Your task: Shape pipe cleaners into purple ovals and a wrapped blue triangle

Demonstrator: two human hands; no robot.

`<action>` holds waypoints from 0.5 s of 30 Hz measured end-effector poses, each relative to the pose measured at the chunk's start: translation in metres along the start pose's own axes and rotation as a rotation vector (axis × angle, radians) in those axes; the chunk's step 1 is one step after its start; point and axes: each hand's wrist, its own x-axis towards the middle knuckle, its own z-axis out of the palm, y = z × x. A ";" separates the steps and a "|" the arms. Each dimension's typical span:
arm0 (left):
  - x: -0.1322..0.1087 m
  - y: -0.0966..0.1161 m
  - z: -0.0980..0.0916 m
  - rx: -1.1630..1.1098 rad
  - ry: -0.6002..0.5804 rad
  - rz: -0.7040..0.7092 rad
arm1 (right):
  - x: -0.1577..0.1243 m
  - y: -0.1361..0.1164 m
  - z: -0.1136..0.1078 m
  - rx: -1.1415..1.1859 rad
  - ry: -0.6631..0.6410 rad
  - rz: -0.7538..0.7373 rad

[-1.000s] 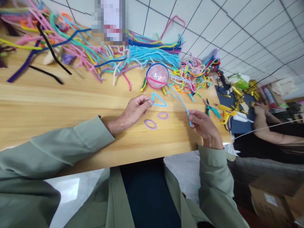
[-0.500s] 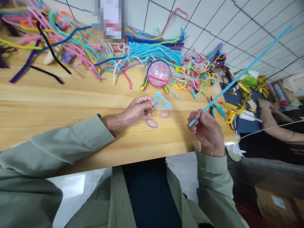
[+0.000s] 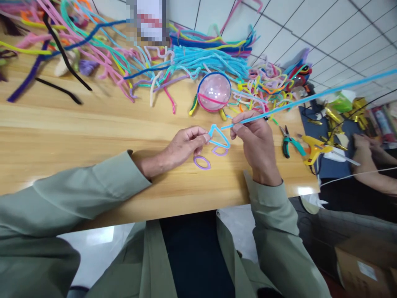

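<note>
My left hand (image 3: 189,145) pinches one corner of a light blue pipe cleaner bent into a triangular loop (image 3: 228,142), held just above the table. Between the thumb and fingers of my right hand (image 3: 256,142) is a long straight light blue pipe cleaner (image 3: 297,101). Its short end points at the loop, close to the loop's top; its long end runs up and out past the right edge. Below the loop lie two purple leaf-shaped rings, one nearer me (image 3: 202,162) and another (image 3: 220,151) partly behind the loop.
Beyond my hands stands a clear ball with blue and pink bands (image 3: 214,92). Pipe cleaners (image 3: 211,60) of many colours lie along the back. Pliers (image 3: 290,142) and a yellow glue gun (image 3: 314,148) lie at the right. Another person's arm (image 3: 369,159) rests beyond them.
My right hand has moved left and up with the straight pipe cleaner, bringing its short end close to the loop. The pipe cleaner now slants less steeply. My left hand keeps its pinch.
</note>
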 end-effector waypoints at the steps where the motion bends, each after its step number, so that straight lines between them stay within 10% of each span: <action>1: 0.000 0.000 0.000 0.012 0.007 -0.003 | 0.002 0.003 0.000 -0.022 -0.021 0.004; 15: -0.001 0.000 0.001 0.056 0.004 0.006 | -0.002 0.021 -0.001 -0.164 -0.046 -0.175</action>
